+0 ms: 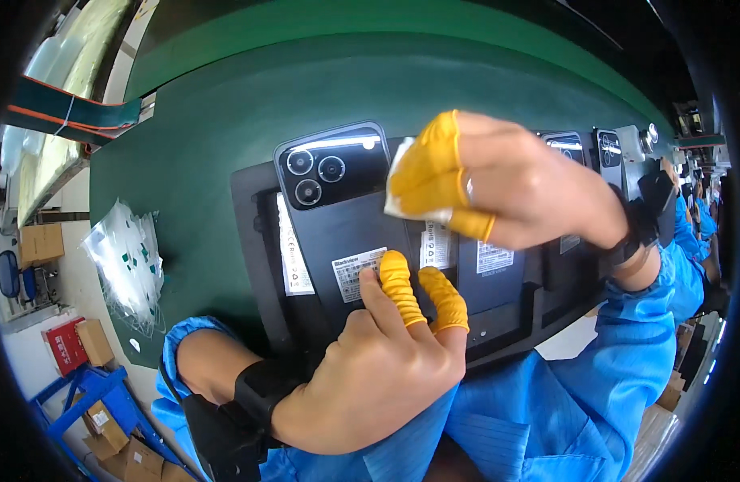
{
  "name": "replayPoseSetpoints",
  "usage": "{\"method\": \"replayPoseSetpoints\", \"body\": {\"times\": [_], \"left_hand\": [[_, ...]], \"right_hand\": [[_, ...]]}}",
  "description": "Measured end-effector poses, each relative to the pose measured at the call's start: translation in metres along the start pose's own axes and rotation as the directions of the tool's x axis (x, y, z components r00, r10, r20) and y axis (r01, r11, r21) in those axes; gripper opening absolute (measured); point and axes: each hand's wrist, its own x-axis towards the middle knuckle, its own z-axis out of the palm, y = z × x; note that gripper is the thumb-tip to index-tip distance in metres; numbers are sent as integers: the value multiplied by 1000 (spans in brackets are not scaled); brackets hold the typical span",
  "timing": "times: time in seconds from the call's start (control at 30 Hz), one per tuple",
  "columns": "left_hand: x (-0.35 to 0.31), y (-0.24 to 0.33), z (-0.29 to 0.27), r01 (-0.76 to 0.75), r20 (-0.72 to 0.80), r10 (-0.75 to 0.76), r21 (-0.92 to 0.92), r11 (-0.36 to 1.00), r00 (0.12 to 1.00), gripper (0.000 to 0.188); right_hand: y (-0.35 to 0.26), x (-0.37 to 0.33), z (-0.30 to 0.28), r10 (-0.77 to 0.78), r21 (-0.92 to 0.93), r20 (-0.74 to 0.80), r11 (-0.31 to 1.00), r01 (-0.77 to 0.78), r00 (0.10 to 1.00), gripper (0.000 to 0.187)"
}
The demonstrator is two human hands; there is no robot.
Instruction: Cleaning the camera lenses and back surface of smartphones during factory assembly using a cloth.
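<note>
A dark grey smartphone (346, 233) lies back up and slightly turned over a black tray (253, 225). Three round lenses sit in its glossy camera panel, and a white label (359, 269) is on its back. My left hand (378, 361), yellow covers on two fingers, grips the phone's lower part; one bare fingertip touches the label. The phone's bottom end is hidden by this hand. Over the phone's upper right edge, my right hand (498, 177) pinches a folded white cloth (398, 181) between yellow-covered fingers. Whether the cloth touches the phone I cannot tell.
More smartphones lie to the right, one (490, 285) beside my left hand and another (609, 149) farther off. A pile of clear plastic film (125, 261) is on the green table (201, 112) at left. Cardboard boxes (44, 243) and a blue frame (73, 394) stand beyond the table's left edge.
</note>
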Motion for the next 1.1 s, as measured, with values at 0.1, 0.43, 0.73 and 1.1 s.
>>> {"method": "replayPoseSetpoints", "body": {"times": [0.1,0.43,0.73,1.1], "left_hand": [[0,4,0,22,3,-22,21,1000,1000,22],[0,0,0,-15,17,15,38,999,1000,24],[-1,2,1,16,-5,-16,58,998,1000,24],[-4,-3,-6,-100,45,99,16,995,994,24]], "right_hand": [[6,5,-14,65,-165,-96,983,-80,993,22],[-18,0,17,93,-314,-48,944,-104,995,31],[-5,14,-9,224,-159,-259,950,-270,940,27],[13,33,4,335,7,-172,941,-339,926,21]]}}
